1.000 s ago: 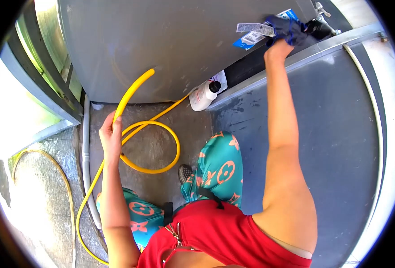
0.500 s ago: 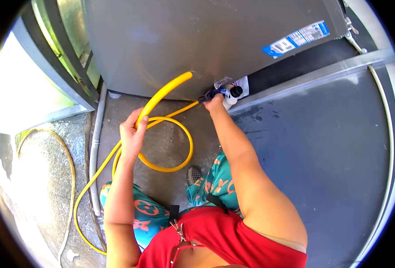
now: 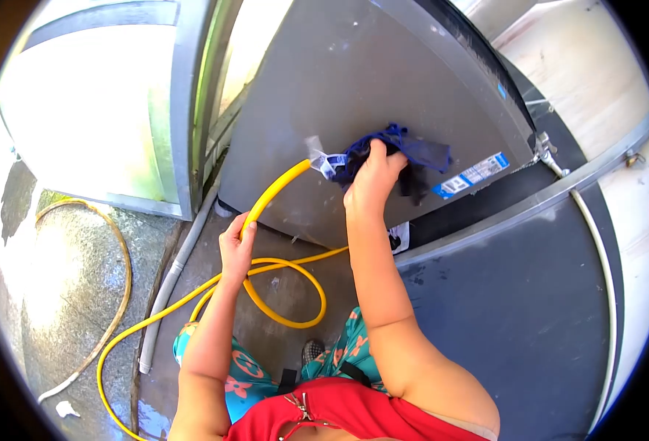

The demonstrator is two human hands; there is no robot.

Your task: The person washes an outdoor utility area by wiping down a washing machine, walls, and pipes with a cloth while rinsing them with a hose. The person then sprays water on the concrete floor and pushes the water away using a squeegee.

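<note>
My left hand is closed around a yellow hose, a little below its free end, which points up and right. My right hand grips a bunched dark cloth with blue edging and sheer parts, in front of a large grey panel. A clear plastic piece with blue and white print sticks out from the cloth's left side. The hose end meets or overlaps this piece; I cannot tell whether they are joined. My right fingertips are partly sunk in the cloth.
More yellow hose loops over the floor. A grey pipe and an older brownish hose lie left. A blue and white label is on the panel. Right of my arm is a dark flat surface with a metal edge.
My right hand has lifted the dark cloth from low by the white bottle up before the panel. My left hand has moved slightly right and down in view. The camera view has shifted.
</note>
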